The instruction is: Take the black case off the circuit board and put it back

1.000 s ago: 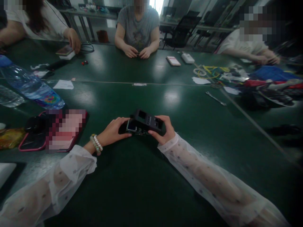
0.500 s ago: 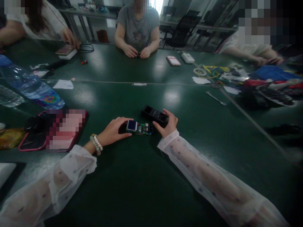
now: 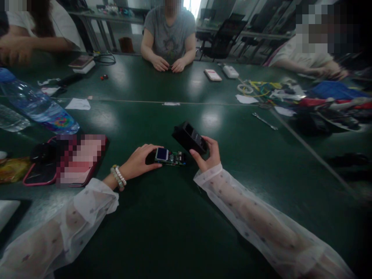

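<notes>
A green circuit board (image 3: pixel 175 158) with a small dark screen (image 3: pixel 162 154) lies near the middle of the green table (image 3: pixel 139 224). My left hand (image 3: pixel 139 161) grips its left end between thumb and fingers. Just right of and beyond the board, my right hand (image 3: pixel 210 155) holds a black plastic housing (image 3: pixel 190 137) by its right end. The housing is tilted, with its cut-out face turned partly to the right. Board and housing are apart.
At the left are a water bottle (image 3: pixel 49 108), a pink-edged phone (image 3: pixel 84 161) and a yellow packet (image 3: pixel 14 169). A wrench (image 3: pixel 264 121) and a cable pile (image 3: pixel 270 88) lie at the right. Across the table sits a person in grey (image 3: pixel 170 35), with other people at both sides.
My right hand has lifted and tipped the black housing, so its side now shows. My left hand and the board stay in place. The person at the far left has drawn a hand back.
</notes>
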The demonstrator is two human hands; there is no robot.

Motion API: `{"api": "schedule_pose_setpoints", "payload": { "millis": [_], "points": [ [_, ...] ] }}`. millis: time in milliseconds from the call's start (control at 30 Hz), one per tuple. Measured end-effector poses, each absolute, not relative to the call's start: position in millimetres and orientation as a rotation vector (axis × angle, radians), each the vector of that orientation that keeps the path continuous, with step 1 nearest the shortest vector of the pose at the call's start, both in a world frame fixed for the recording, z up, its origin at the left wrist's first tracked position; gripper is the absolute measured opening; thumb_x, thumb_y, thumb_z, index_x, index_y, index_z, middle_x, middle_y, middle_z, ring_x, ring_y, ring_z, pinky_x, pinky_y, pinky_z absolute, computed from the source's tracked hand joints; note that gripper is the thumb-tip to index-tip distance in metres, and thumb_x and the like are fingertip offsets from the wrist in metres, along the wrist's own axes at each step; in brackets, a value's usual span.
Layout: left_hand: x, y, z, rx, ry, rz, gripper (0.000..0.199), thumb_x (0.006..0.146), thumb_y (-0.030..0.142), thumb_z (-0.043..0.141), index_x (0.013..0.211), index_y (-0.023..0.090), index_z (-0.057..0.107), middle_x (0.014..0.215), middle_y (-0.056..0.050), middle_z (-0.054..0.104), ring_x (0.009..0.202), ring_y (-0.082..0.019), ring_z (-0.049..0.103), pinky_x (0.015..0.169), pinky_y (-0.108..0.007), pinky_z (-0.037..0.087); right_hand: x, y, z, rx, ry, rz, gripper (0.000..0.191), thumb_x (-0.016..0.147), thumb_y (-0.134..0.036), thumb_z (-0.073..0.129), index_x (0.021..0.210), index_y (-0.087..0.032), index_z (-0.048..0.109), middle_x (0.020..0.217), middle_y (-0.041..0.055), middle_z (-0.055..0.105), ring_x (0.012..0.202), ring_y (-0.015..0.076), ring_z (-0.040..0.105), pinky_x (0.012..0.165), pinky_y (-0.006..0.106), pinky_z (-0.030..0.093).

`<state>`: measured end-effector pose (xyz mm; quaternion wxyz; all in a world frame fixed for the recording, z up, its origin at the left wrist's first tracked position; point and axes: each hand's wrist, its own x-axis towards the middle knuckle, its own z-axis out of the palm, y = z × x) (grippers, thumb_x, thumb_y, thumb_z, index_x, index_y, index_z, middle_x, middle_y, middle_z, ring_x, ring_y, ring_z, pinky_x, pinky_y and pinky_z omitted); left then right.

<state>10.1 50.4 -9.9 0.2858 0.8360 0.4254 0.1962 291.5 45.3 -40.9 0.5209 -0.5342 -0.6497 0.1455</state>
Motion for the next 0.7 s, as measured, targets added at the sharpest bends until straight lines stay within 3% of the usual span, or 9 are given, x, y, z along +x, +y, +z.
{"api": "schedule_pose_setpoints", "payload": {
  "millis": [467,700],
  "points": [
    [7.4,52.5,-23.7,2.163,1.186,0.636,0.070,0.080,0.047,0.074,0.138,0.024,0.043,0.133,-0.013,0.058,0.118,-0.030,0.058,0.099,-0.050,0.046,281.1,40.9,-28.1,-0.981,-2.001,0.243,0.055,0.079,-0.047,0.071,0.124,-0.024,0.049,0.107,0.0099,0.058,0.101,0.0278,0.057,0.084,0.050,0.054],
    [6.6,54.0,-21.8,2.182,1.161,0.629,0.075,0.080,0.047,0.074,0.143,0.024,0.040,0.136,-0.013,0.056,0.122,-0.030,0.056,0.102,-0.051,0.044,277.7,47.2,-43.3,-1.060,-2.115,0.299,0.057,0.075,-0.042,0.074,0.125,-0.023,0.053,0.111,0.0112,0.060,0.107,0.0296,0.057,0.092,0.052,0.052]
  ]
}}
